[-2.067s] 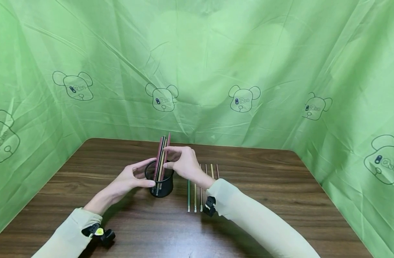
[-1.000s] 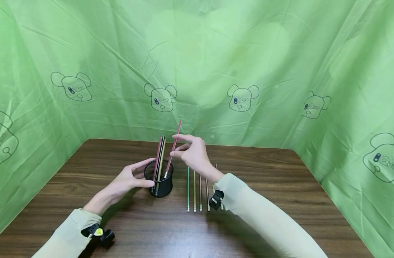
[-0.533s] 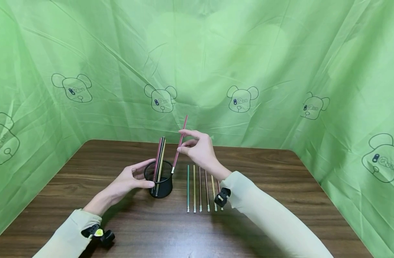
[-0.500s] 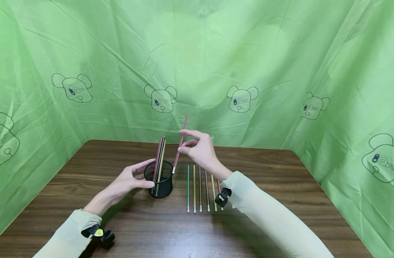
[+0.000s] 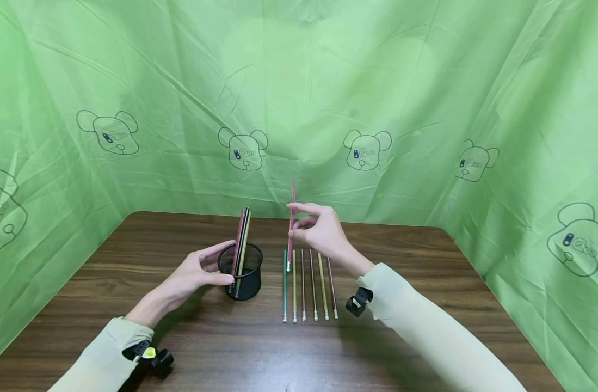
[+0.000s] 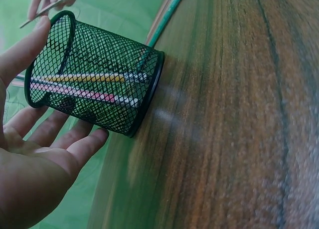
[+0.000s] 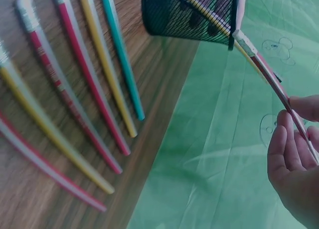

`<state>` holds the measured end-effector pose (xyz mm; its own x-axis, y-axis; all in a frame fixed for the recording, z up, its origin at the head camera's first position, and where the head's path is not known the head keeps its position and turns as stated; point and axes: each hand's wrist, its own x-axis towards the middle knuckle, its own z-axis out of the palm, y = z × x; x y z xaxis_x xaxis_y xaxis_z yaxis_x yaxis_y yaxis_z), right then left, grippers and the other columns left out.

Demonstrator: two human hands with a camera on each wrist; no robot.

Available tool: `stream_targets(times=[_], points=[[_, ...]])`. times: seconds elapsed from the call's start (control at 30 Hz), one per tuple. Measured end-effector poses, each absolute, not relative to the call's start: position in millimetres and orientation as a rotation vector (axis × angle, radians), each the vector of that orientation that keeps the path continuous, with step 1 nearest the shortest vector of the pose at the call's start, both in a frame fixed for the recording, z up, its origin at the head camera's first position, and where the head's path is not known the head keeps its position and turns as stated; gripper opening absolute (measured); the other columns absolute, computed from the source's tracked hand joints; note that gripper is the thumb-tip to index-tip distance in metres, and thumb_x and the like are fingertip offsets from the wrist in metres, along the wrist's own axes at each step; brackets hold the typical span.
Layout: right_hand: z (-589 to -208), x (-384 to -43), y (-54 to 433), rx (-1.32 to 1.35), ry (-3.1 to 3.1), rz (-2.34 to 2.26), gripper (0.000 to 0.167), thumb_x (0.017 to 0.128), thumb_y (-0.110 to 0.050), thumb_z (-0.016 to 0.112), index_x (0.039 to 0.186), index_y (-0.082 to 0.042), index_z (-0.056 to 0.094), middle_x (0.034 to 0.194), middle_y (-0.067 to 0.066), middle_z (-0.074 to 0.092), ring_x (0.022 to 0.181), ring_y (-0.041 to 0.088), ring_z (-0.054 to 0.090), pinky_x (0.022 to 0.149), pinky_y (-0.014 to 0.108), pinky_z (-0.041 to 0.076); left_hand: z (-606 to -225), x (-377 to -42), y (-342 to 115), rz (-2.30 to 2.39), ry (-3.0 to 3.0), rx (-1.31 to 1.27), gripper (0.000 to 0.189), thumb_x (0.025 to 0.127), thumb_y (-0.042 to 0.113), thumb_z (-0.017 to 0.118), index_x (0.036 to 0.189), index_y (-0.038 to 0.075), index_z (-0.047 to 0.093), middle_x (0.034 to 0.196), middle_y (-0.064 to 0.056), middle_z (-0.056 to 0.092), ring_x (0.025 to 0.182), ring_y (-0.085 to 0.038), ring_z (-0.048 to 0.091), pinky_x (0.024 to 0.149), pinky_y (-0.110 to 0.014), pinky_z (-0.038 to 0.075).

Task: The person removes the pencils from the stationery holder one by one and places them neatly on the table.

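My left hand [image 5: 198,269] grips a black mesh pencil cup [image 5: 246,288] standing on the table, thumb at the rim and fingers round the far side. Inside the cup, a few pencils [image 5: 241,242] lean toward the left; their eraser ends show through the mesh [image 6: 99,84] in the left wrist view. To the right of the cup, my right hand [image 5: 323,228] pinches a pinkish-red pencil [image 5: 290,247] nearly upright, eraser end down. That pencil hangs over the far end of a row of pencils, overlapping the gap between a green pencil [image 5: 285,294] and a yellow pencil [image 5: 295,296].
Several more red and yellow pencils [image 5: 323,288] lie side by side in the row, erasers toward me. The brown wooden table [image 5: 416,326] ends at the back against a green cloth [image 5: 303,81] with bear-head outlines, which also hangs at both sides.
My right hand has drawn the red pencil up out of the cup and carried it rightward over the row, turning it more upright. My left hand stays on the cup.
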<state>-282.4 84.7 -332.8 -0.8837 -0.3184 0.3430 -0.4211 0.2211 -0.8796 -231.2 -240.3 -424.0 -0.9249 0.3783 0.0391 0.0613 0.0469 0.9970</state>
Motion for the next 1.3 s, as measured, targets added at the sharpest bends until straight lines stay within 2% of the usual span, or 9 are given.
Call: stream_targets(times=[0.33,0.5,0.63,0.87,1.1,1.2,1.3], points=[[-345.9,-279.9,118.2,0.671,-2.471,1.695,0.059,0.079,0.010,0.083,0.135,-0.009,0.073,0.126,0.008,0.072,0.089,0.024,0.076,0.068,0.028,0.058,-422.5,-232.6,-240.1,1.957,2.098,0.443,0.086,0.089,0.006,0.084,0.163,0.012,0.041,0.155,-0.022,0.051,0.138,-0.033,0.054,0.104,-0.026,0.046],[-354.8,-278.4,132.1,0.619,-2.540,1.663,0.058,0.079,0.007,0.085,0.133,-0.008,0.074,0.111,0.010,0.077,0.086,0.025,0.076,0.065,0.027,0.056,-421.7,-232.5,-240.4,1.955,2.105,0.439,0.086,0.089,0.006,0.084,0.163,0.012,0.041,0.155,-0.022,0.051,0.138,-0.034,0.053,0.105,-0.026,0.045],[-361.5,-276.9,141.8,0.576,-2.584,1.665,0.057,0.078,0.007,0.085,0.133,-0.007,0.074,0.098,0.012,0.078,0.084,0.026,0.076,0.067,0.027,0.057,-422.2,-231.8,-240.9,1.962,2.103,0.438,0.086,0.088,0.005,0.084,0.163,0.013,0.042,0.155,-0.021,0.052,0.137,-0.032,0.054,0.105,-0.027,0.045],[-375.7,-274.5,162.5,0.535,-2.670,1.662,0.057,0.078,0.007,0.085,0.133,-0.005,0.073,0.100,0.014,0.077,0.081,0.023,0.076,0.073,0.029,0.059,-422.2,-231.6,-241.2,1.963,2.104,0.432,0.086,0.088,0.006,0.084,0.163,0.013,0.042,0.155,-0.020,0.051,0.137,-0.031,0.055,0.104,-0.027,0.045],[-390.4,-271.4,182.8,0.491,-2.747,1.689,0.059,0.078,0.008,0.083,0.135,0.000,0.070,0.092,0.020,0.077,0.079,0.023,0.076,0.072,0.026,0.057,-422.1,-231.1,-241.2,1.962,2.105,0.429,0.086,0.089,0.006,0.084,0.163,0.014,0.042,0.158,-0.020,0.048,0.138,-0.034,0.052,0.104,-0.026,0.045],[-396.1,-269.7,189.2,0.454,-2.779,1.655,0.059,0.076,0.008,0.083,0.133,0.001,0.071,0.101,0.022,0.077,0.085,0.026,0.076,0.074,0.027,0.056,-423.0,-231.4,-241.1,1.965,2.098,0.428,0.086,0.089,0.006,0.084,0.163,0.013,0.042,0.158,-0.020,0.048,0.139,-0.034,0.052,0.104,-0.026,0.045],[-402.7,-268.7,194.0,0.429,-2.825,1.604,0.061,0.073,0.006,0.083,0.133,0.001,0.071,0.116,0.022,0.075,0.099,0.027,0.073,0.083,0.028,0.053,-424.2,-231.7,-240.9,1.968,2.094,0.426,0.086,0.089,0.005,0.084,0.163,0.013,0.041,0.158,-0.021,0.048,0.139,-0.033,0.052,0.104,-0.026,0.045]])
